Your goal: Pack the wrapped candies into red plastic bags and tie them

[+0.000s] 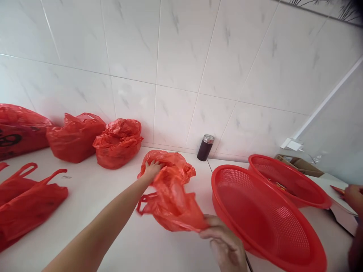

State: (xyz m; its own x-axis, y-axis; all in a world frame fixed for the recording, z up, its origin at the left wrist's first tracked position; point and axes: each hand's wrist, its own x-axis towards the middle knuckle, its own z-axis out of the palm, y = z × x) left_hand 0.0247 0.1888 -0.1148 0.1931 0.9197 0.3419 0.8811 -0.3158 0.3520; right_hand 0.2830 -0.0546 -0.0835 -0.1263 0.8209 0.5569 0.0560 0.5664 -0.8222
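Note:
A crumpled, thin red plastic bag [176,204] stretches across the white table between my hands, its loop handle hanging toward the left. My right hand [222,238] pinches the bag's lower right end between thumb and fingers. Up at the bag's far left part, my left hand [153,169] reaches onto the red plastic with its fingers spread and partly sunk in the folds. A second bunch of red plastic [185,168] lies behind, touching the first; whether they are one bag I cannot tell.
Filled red bags [117,145] line the wall at left, with flat red bags [31,196] nearer. A dark flask [205,148] stands behind. Red baskets [261,215] fill the right, where another person's hand [354,198] holds something orange.

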